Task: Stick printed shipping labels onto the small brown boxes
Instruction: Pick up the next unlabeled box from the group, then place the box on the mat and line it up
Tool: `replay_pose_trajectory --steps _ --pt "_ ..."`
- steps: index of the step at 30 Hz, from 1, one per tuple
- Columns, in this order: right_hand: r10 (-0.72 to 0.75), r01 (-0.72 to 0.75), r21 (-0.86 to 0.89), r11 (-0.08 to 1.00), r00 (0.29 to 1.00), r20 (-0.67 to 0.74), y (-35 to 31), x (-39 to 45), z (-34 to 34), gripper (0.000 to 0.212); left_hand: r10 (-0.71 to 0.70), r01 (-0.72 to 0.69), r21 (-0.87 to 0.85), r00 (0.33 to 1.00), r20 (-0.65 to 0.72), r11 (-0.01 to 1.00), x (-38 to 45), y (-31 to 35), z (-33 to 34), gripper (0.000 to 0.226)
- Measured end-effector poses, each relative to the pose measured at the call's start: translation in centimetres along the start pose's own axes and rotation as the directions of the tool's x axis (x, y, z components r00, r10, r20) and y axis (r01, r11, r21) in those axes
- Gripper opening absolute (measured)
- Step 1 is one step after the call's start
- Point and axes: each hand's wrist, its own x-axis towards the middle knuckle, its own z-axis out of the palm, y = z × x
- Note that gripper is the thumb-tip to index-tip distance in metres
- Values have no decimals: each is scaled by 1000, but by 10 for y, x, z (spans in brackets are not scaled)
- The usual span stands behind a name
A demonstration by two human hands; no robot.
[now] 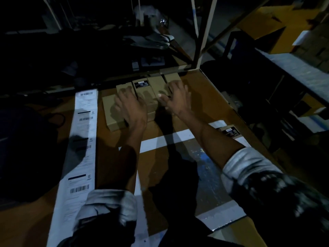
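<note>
Several small brown boxes (114, 113) lie side by side at the far middle of the brown table (210, 97); one box carries a black label (141, 85). My left hand (130, 106) lies over the left boxes with fingers spread, palm down. Over the right boxes my right hand (175, 98) reaches with fingers spread, touching their tops. A long white strip of printed shipping labels (82, 139) with barcodes runs down the table's left side, from the far edge toward me. Neither hand holds a label.
Another small box with a black label (230, 131) sits at the table's right edge. White tape lines (163, 139) cross the tabletop. A metal shelf post (203, 32) rises behind the boxes. The surroundings are dark, with cardboard boxes (270, 18) at the far right.
</note>
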Motion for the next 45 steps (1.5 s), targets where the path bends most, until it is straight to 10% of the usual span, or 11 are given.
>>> replay_pose_trajectory --steps 4,12,17,28,38,45 --pt "-57 50 141 989 997 46 -57 -16 24 25 -318 332 -42 929 190 942 18 -31 0 65" --pt "178 -227 362 904 970 162 -111 -47 54 35 -324 426 -160 841 433 891 16 -43 -14 32" --pt "351 -426 615 664 903 246 -119 -64 44 19 -358 510 -303 825 437 805 6 -49 -24 34" --pt "238 -476 814 332 878 416 -71 -158 -30 53 -345 584 -691 811 473 425 -113 -47 -96 23" --pt "213 -486 632 604 862 459 33 -231 -83 67 -57 411 -639 865 499 650 -264 -42 -125 29" --pt "248 -493 604 626 860 446 77 -288 -99 27 67 396 -565 775 629 724 -288 -44 -109 30"
